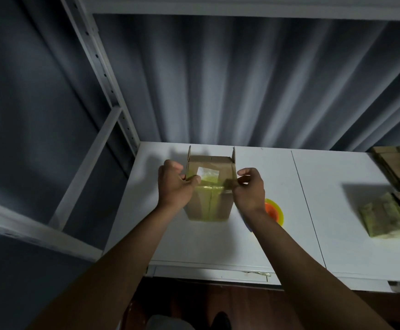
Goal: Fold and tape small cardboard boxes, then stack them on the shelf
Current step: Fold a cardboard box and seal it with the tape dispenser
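Note:
A small brown cardboard box (214, 164) stands on the white table (332, 201), its far flaps sticking up. Yellowish clear tape (209, 186) runs across its near top edge and down its front seam. My left hand (174, 184) pinches the tape's left end against the box's left corner. On the other side, my right hand (249, 188) pinches the tape's right end at the right corner. A white label patch sits on the box between my hands.
A yellow tape roll with an orange core (275, 211) lies just right of the box, partly behind my right wrist. Flat and taped cardboard boxes (389, 217) pile up at the table's right edge. A grey metal shelf frame (103, 75) rises at the left. Dark curtain behind.

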